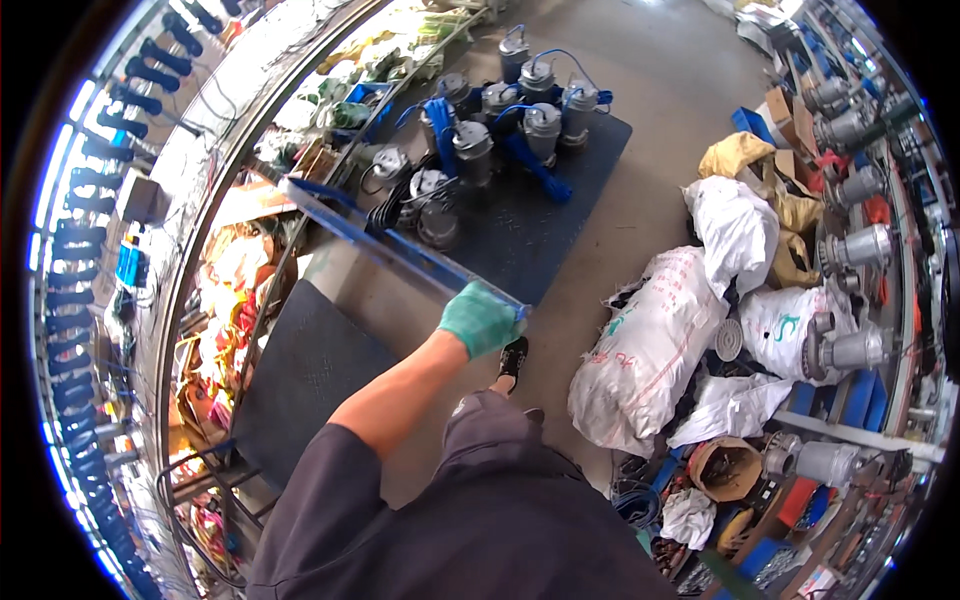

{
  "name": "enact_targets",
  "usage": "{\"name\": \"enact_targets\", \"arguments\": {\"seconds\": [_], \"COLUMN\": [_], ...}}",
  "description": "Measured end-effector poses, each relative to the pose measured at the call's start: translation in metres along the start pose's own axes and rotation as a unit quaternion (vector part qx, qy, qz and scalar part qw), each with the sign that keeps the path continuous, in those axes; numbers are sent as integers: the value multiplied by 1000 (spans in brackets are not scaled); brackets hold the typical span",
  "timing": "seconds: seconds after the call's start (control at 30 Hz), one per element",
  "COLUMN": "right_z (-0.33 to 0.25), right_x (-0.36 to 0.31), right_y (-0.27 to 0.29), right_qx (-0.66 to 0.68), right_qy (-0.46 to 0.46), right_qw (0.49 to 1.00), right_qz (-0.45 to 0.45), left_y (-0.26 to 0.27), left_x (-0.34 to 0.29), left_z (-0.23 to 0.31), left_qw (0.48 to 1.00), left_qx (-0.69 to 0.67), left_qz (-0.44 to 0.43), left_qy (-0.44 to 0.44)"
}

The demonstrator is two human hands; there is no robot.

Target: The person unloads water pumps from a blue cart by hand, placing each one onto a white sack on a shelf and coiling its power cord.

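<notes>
My left hand point(480, 320), in a green glove, is closed round the near right end of a blue push handle point(400, 250). The handle belongs to a flat platform cart point(570, 215) with a dark blue deck. On the deck stand several grey metal pump-like cylinders with blue cables, among them a cylinder point(473, 150) near the middle. A bundle of blue cable point(535, 165) hangs between them, and a coil of black cable point(388, 210) lies by the handle side. I do not see my right hand.
A second dark flat surface point(310, 370) with a bent black tube frame stands at my left, beside shelves of scraps. White sacks point(655, 345) and a yellow sack point(735, 155) lie on the right. Behind them are racks with metal pump bodies point(855, 350) and an open cardboard box point(725, 470).
</notes>
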State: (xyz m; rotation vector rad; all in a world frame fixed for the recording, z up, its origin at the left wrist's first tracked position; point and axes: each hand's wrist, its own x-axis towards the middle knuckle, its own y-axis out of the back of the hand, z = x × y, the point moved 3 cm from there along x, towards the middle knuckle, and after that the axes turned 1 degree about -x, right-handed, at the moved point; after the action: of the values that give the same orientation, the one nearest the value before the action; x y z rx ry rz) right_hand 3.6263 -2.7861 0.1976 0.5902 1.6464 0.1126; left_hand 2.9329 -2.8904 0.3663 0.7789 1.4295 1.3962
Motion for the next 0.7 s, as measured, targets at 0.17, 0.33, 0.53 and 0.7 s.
{"name": "enact_targets", "arguments": {"seconds": [0.17,0.33,0.53,0.7], "right_z": [-132,-171,-248,-405], "right_x": [-58,-5,106,141], "right_y": [5,28,59,59], "right_qx": [53,100,65,-141], "right_qy": [-59,-4,102,223], "right_qw": [997,994,990,962], "right_qz": [-15,-49,-66,-71], "left_y": [-7,-13,-33,-14], "left_x": [-29,-71,-127,-148], "left_z": [4,-1,-9,-13], "left_qw": [998,997,996,963], "left_qx": [-4,-10,-38,-91], "left_qz": [-67,-70,85,218], "left_qy": [5,10,-4,129]}}
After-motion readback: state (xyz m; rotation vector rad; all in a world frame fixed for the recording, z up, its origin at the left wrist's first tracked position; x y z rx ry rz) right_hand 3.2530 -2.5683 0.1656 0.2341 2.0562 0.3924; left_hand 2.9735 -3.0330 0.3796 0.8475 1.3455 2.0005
